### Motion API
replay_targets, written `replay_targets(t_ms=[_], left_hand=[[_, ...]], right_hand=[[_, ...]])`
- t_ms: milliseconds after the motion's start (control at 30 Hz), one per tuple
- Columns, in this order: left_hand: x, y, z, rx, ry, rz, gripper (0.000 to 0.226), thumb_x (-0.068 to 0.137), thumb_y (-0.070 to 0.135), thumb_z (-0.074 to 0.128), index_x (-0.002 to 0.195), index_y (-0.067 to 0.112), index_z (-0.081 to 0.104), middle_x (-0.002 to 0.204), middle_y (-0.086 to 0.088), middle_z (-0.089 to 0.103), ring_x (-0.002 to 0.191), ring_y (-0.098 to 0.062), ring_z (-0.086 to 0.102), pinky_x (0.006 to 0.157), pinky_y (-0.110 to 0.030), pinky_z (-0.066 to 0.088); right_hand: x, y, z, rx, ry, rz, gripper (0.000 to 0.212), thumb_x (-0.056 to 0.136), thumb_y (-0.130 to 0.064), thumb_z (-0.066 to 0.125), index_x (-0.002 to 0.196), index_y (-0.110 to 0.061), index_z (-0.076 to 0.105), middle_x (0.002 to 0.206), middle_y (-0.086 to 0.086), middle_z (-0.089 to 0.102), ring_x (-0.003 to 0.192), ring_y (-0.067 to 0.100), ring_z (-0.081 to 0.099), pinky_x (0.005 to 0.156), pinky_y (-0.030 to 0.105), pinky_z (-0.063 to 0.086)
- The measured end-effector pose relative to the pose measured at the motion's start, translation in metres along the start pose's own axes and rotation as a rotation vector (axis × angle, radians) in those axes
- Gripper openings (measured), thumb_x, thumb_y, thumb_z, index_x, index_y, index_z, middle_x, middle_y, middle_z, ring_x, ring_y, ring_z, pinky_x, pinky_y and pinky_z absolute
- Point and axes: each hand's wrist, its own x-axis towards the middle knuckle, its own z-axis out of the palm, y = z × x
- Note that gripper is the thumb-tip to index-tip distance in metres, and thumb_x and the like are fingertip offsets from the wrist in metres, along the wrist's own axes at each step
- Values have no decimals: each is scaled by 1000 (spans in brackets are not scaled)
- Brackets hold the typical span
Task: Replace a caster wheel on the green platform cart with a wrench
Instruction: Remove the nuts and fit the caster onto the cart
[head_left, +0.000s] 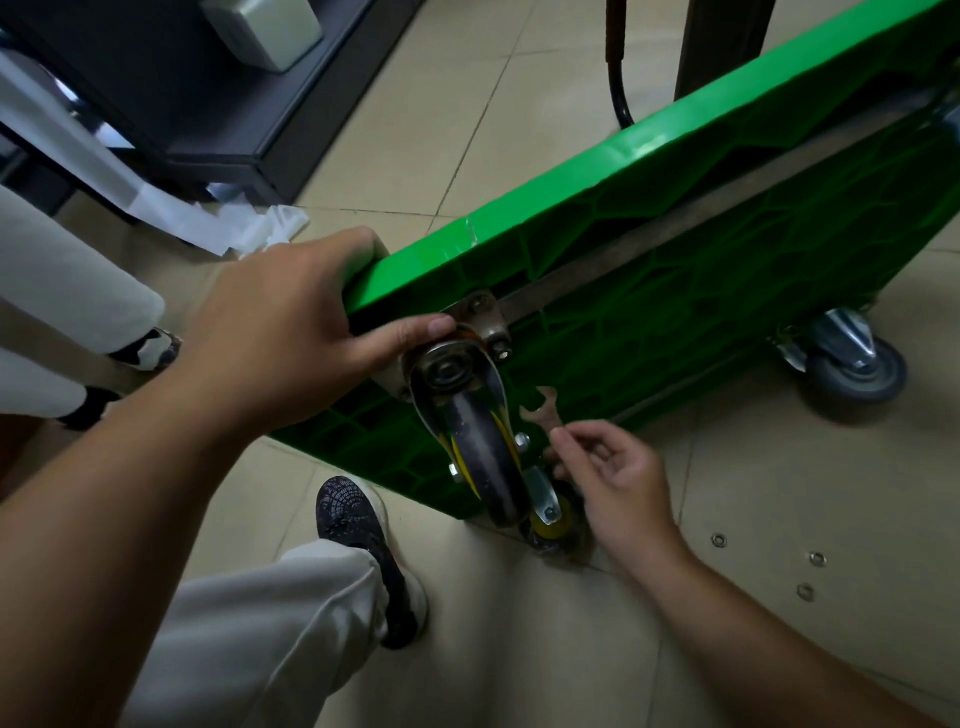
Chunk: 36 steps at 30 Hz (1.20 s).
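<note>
Your left hand (275, 332) clenches the near corner of the green platform cart (675, 291), thumb pressed on the mounting plate of the caster wheel (478, 452). Fingertips of your right hand (618, 478) pinch a small flat wrench (540, 413) just beside that wheel. Cart tipped on edge on the floor (519, 649); three small metal rings (817, 559) lie to its right.

wrench (540, 410) handle: hidden by fingers (584, 440) | cart (675, 270) far end: cut off

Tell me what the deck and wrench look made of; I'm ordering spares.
Deck: probably moulded plastic, glossy green, judging by its ribbed honeycomb underside. Wrench: likely steel, dull silver, thin and flat, pinched in the right hand.
</note>
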Motion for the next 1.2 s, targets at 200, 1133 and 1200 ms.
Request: replay_targets(t_ms=[200, 1133, 1200], left_hand=[[-1, 1, 0, 4, 9, 3, 67, 76, 90, 42, 88, 25, 53, 62, 9, 49, 56, -12, 48, 52, -32, 36], [2, 0, 1, 1, 4, 1, 67, 77, 90, 42, 90, 26, 53, 64, 8, 49, 56, -12, 48, 53, -32, 38], [2, -1, 2, 11, 8, -2, 65, 77, 90, 42, 89, 27, 52, 63, 8, 49, 56, -11, 47, 53, -34, 40]], right_hand=[[-6, 2, 44, 274, 57, 77, 23, 82, -23, 71, 91, -2, 68, 86, 22, 71, 80, 25, 63, 73, 34, 49], [48, -159, -4, -1257, -78, -753, 27, 82, -50, 74, 88, -24, 72, 80, 0, 69, 79, 16, 40, 71, 27, 24], [49, -159, -6, -1276, -82, -861, 27, 81, -48, 75, 86, -21, 72, 81, 0, 71, 75, 14, 38, 72, 25, 20]])
